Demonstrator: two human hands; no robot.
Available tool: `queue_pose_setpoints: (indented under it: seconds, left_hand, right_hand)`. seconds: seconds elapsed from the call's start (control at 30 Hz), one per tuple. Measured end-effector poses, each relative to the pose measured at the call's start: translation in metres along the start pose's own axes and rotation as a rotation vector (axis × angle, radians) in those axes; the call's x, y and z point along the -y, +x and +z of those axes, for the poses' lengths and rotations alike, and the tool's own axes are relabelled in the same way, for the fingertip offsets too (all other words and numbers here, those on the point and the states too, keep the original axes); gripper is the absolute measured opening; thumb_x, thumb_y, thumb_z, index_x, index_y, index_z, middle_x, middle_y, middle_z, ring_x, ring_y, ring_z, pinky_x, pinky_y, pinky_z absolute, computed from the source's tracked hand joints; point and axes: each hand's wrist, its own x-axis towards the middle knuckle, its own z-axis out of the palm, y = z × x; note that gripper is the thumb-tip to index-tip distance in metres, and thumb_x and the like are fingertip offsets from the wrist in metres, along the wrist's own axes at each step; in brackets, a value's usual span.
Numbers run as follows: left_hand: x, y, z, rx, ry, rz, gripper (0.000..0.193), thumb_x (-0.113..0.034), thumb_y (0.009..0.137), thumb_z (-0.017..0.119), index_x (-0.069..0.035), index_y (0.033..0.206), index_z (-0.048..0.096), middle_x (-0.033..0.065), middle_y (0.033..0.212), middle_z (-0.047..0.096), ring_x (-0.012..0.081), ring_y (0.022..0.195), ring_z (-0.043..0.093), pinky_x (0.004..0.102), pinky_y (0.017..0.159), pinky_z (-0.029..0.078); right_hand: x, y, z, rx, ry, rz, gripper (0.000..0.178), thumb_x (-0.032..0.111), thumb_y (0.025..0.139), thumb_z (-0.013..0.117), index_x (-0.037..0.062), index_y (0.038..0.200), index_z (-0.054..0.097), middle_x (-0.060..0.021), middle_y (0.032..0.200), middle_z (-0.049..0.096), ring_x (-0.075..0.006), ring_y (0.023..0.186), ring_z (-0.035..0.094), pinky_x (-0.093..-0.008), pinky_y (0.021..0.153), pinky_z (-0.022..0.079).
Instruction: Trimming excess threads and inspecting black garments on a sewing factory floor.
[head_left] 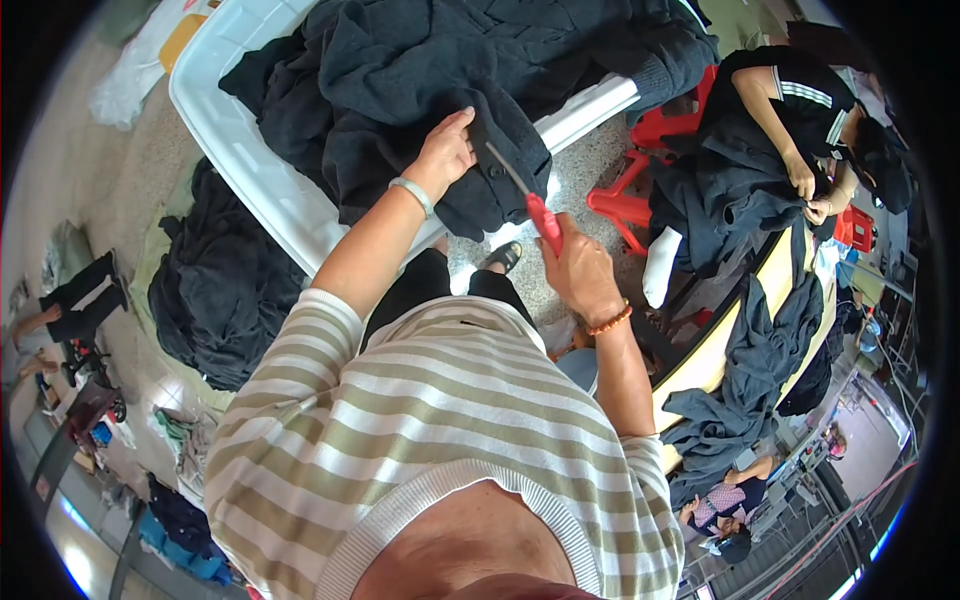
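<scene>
My left hand, with a pale bangle at the wrist, grips the edge of a dark knitted garment; its fingertips are partly hidden by the cloth. A button shows on the garment's hanging flap. My right hand, with an orange-brown bead bracelet, is closed around a red-handled tool. Its slim metal blade points up and left across the flap, near my left fingers. Whether it is a pair of closed scissors or a single blade, I cannot tell. The garment lies over the rim of a white plastic tub heaped with dark clothing.
On the floor at the left rests a pile of dark garments. Red plastic stools stand right of the tub. At the right, another person handles dark clothing. A pale-edged table bears more garments. Another person is at the lower right.
</scene>
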Motion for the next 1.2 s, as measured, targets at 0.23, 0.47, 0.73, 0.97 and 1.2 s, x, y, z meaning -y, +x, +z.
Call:
queue_pose_setpoints:
  seconds: [0.23,0.47,0.73,0.97,1.2]
  left_hand:
    - [0.037,-0.055,0.015,0.058,0.2,-0.125,0.02,-0.018,0.09,0.058,-0.001,0.099,0.058,0.0119,0.098,0.064,0.028,0.094,0.063,0.0456,0.084,0.051]
    - [0.069,-0.057,0.028,-0.068,0.308,0.087,0.022,-0.025,0.089,0.06,-0.006,0.1,0.057,0.0087,0.104,0.062,0.0246,0.096,0.06,0.0451,0.085,0.045]
    - [0.181,-0.06,-0.022,-0.076,0.687,0.332,0.037,-0.028,0.078,0.072,-0.005,0.1,0.054,0.0042,0.09,0.058,0.0131,0.08,0.054,0.0298,0.076,0.042]
    - [0.181,0.005,-0.037,-0.451,1.133,0.276,0.083,-0.049,0.073,0.07,0.01,0.125,0.043,0.0263,0.125,0.05,0.034,0.115,0.05,0.0371,0.096,0.039]
    - [0.21,-0.008,-0.048,-0.185,0.483,0.07,0.06,-0.029,0.08,0.071,0.003,0.119,0.039,0.0156,0.116,0.05,0.0246,0.101,0.055,0.0448,0.072,0.05]
  right_hand:
    - [-0.05,-0.038,-0.011,0.003,0.052,-0.02,0.029,0.023,0.085,0.058,0.004,0.105,0.05,-0.0256,0.073,0.061,-0.0442,0.073,0.06,-0.0502,0.065,0.048]
    - [-0.087,-0.065,-0.01,0.025,0.103,-0.091,0.029,0.022,0.085,0.058,0.0043,0.108,0.05,-0.0242,0.073,0.061,-0.0419,0.071,0.061,-0.0481,0.064,0.048]
    - [-0.14,-0.097,0.01,-0.015,0.12,-0.079,0.024,0.019,0.086,0.056,0.0066,0.106,0.05,-0.0231,0.072,0.061,-0.0407,0.068,0.061,-0.0466,0.061,0.048]
    - [-0.158,-0.119,0.012,0.044,0.114,-0.013,0.023,0.019,0.086,0.055,0.0075,0.105,0.049,-0.0227,0.075,0.062,-0.0409,0.072,0.061,-0.0479,0.064,0.048]
    - [-0.178,-0.132,0.009,0.177,0.0,0.061,0.024,0.02,0.082,0.058,0.0047,0.1,0.053,-0.0226,0.076,0.062,-0.0405,0.074,0.061,-0.0477,0.068,0.049]
